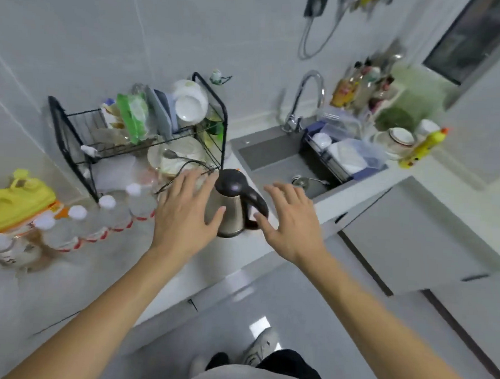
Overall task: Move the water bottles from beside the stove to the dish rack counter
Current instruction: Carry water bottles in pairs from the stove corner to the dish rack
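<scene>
Both hands are held spread over the worktop by the kettle, with nothing gripped.

The left hand [184,212] is seen with fingers straight and fanned, just left of the steel kettle [233,206], its thumb lying against the kettle's side; whether the palm touches anything cannot be told. The right hand [290,220] is spread likewise, just right of the kettle's dark handle. The water bottles [96,219], white-capped and red-banded, are lined up in a row on the worktop [233,255] at the left, in front of the black dish rack [142,125] and beside a yellow jug [16,200]. The sink [285,165] with its tap [305,99] is set at the far right.
</scene>
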`<state>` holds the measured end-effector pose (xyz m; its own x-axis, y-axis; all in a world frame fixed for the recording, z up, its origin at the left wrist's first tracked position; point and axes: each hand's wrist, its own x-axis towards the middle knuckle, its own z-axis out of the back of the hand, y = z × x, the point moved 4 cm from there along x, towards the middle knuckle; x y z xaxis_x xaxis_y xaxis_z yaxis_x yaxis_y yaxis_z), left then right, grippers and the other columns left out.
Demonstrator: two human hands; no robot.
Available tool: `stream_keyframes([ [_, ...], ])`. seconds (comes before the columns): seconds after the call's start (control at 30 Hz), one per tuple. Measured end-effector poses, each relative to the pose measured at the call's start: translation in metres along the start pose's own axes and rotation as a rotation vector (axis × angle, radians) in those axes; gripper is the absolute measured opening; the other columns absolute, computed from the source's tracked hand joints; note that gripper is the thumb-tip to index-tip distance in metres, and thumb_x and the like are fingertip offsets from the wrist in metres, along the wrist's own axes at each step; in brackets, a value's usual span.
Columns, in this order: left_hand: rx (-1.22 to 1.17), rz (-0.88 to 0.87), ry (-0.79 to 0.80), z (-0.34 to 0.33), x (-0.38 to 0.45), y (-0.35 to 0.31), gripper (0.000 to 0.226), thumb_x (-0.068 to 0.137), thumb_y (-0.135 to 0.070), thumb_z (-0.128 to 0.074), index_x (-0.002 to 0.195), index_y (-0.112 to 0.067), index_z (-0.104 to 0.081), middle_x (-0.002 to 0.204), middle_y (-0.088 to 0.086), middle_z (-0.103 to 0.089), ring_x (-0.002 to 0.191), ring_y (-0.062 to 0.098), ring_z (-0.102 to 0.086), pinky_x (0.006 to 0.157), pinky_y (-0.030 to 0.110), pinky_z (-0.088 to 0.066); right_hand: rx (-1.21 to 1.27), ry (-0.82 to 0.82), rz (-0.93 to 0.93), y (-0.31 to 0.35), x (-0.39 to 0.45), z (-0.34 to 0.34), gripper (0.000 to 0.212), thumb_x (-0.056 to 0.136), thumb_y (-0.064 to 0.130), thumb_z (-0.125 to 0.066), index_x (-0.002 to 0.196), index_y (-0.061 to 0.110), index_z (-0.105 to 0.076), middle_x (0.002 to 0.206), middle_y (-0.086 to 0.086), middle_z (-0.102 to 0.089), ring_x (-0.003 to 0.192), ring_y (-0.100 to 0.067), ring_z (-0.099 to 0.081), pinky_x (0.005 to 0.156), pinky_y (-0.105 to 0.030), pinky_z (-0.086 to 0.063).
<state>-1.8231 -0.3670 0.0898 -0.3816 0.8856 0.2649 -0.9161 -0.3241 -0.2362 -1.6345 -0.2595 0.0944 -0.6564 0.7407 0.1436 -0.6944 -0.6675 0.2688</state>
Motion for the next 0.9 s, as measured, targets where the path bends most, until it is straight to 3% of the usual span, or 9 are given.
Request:
stream_keyframes([
  [0.1,-0.027,-0.19,0.037,-0.019,0.015,-0.089,0.072,0.093,-0.051,-0.063,0.157,-0.027,-0.041,0.159,0.008,-0.046,0.148,0.032,-0.041,0.109,0.053,-0.046,-0.017,-0.09,-0.184,-0.07,-0.052,0.029,0.064,0.099,0.057,-0.053,0.152,0.022,-0.047,0.155,-0.003,-0.048,0.142,-0.027,-0.042,0.115,-0.044,-0.039],
  [0.23,-0.068,-0.423,0.082,-0.048,0.029,-0.228,0.07,0.097,-0.054,-0.057,0.16,-0.029,-0.037,0.164,0.008,-0.042,0.151,0.033,-0.039,0.114,0.053,-0.041,-0.028,-0.207,-0.413,-0.174,-0.13,0.07,0.064,0.099,0.058,-0.049,0.153,0.024,-0.043,0.156,-0.002,-0.046,0.141,-0.025,-0.041,0.115,-0.044,-0.04],
  [0.4,-0.138,-0.657,0.12,-0.089,0.023,-0.418,0.072,0.096,-0.052,-0.062,0.159,-0.026,-0.04,0.165,0.009,-0.042,0.153,0.033,-0.038,0.113,0.054,-0.042,-0.044,-0.338,-0.638,-0.31,-0.229,0.123,0.067,0.098,0.06,-0.049,0.153,0.023,-0.045,0.155,-0.003,-0.047,0.144,-0.025,-0.04,0.117,-0.044,-0.038],
  [0.6,-0.263,-0.829,0.22,-0.129,-0.016,-0.633,0.074,0.096,-0.053,-0.063,0.161,-0.026,-0.04,0.162,0.01,-0.045,0.151,0.033,-0.04,0.108,0.054,-0.047,-0.086,-0.398,-0.876,-0.448,-0.356,0.184,0.068,0.098,0.061,-0.049,0.154,0.024,-0.044,0.159,-0.001,-0.043,0.149,-0.023,-0.037,0.121,-0.044,-0.033],
  [0.9,-0.346,-1.117,0.285,-0.171,-0.055,-0.886,0.074,0.094,-0.06,-0.046,0.159,-0.026,-0.042,0.159,0.007,-0.048,0.15,0.032,-0.04,0.111,0.053,-0.046,-0.148,-0.514,-1.187,-0.618,-0.491,0.26,0.068,0.097,0.062,-0.049,0.155,0.026,-0.042,0.158,0.002,-0.043,0.148,-0.02,-0.036,0.12,-0.04,-0.034],
])
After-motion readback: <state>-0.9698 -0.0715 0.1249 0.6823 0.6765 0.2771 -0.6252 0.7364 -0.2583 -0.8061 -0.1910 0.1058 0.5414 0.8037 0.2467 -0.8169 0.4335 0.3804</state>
